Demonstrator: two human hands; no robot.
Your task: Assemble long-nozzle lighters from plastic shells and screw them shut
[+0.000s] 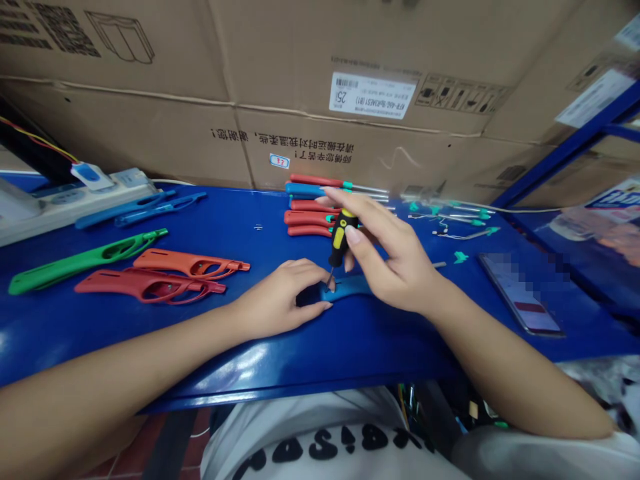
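My right hand (393, 260) grips a small screwdriver (340, 239) with a black and yellow handle, held nearly upright with its tip down on a blue plastic lighter shell (353, 288) lying on the blue table (240, 220). My left hand (283, 300) lies on the left part of that blue shell, fingers curved over it and pressing it to the table. The shell is largely hidden under both hands.
Green (83, 260), orange (193, 264) and red (150, 285) shells lie at the left, blue ones (145, 207) behind them. Assembled red and blue lighters (315, 207) are stacked behind the hands, metal tubes with green tips (450, 217) to the right. A phone (520, 293) lies at the right. Cardboard boxes (350, 100) wall the back.
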